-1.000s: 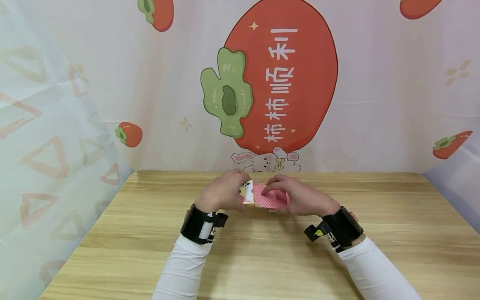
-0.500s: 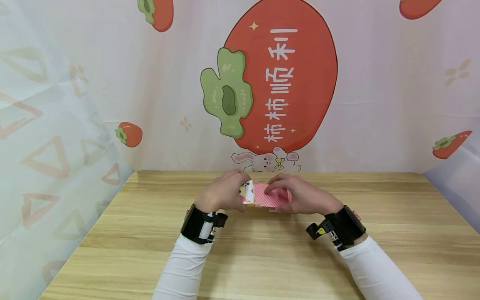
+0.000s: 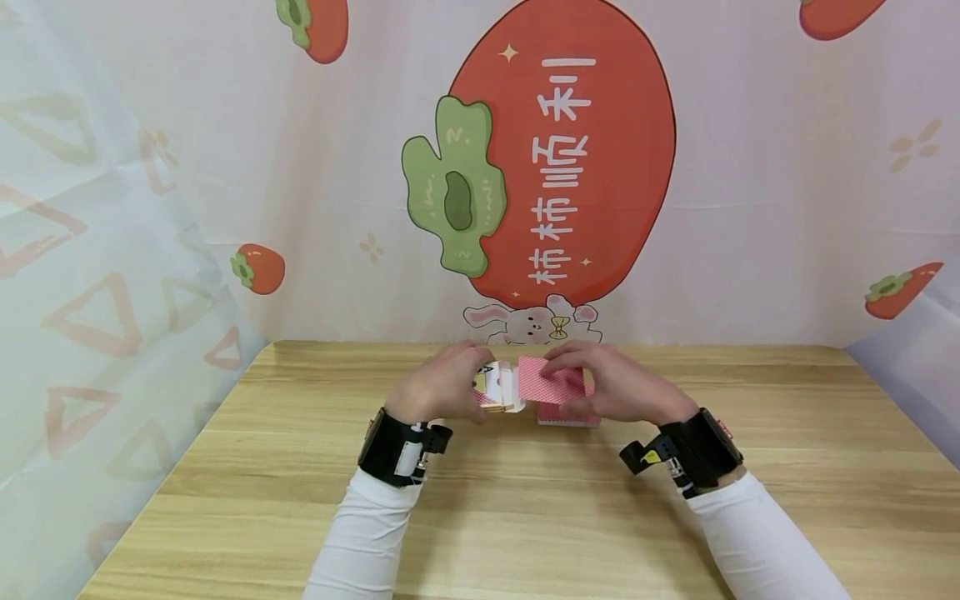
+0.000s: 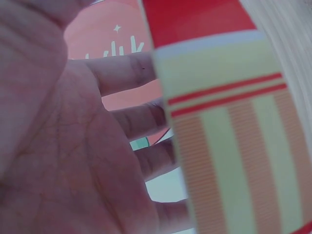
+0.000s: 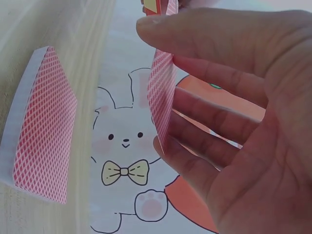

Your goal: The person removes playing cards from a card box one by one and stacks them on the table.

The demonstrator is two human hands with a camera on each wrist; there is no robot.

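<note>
My left hand (image 3: 441, 385) grips a playing-card box (image 3: 492, 385); its striped, red-banded side (image 4: 229, 126) fills the right of the left wrist view. A white flap (image 3: 516, 390) sticks out at the box's right end. My right hand (image 3: 618, 385) pinches a thin red-patterned playing card (image 3: 551, 382) between thumb and fingers, just right of that flap. In the right wrist view the card (image 5: 162, 97) appears nearly edge-on. Below it a deck of red-backed cards (image 5: 46, 126) lies on the table, partly hidden by the right hand in the head view.
The wooden table (image 3: 525, 517) runs back to a hanging cloth (image 3: 750, 192) printed with persimmons and a rabbit. Both wrists wear black camera straps (image 3: 701, 446).
My right hand has moved slightly right, drawing the card away from the box. The white flap now shows between them, and more of the deck is visible. The left hand has barely shifted.
</note>
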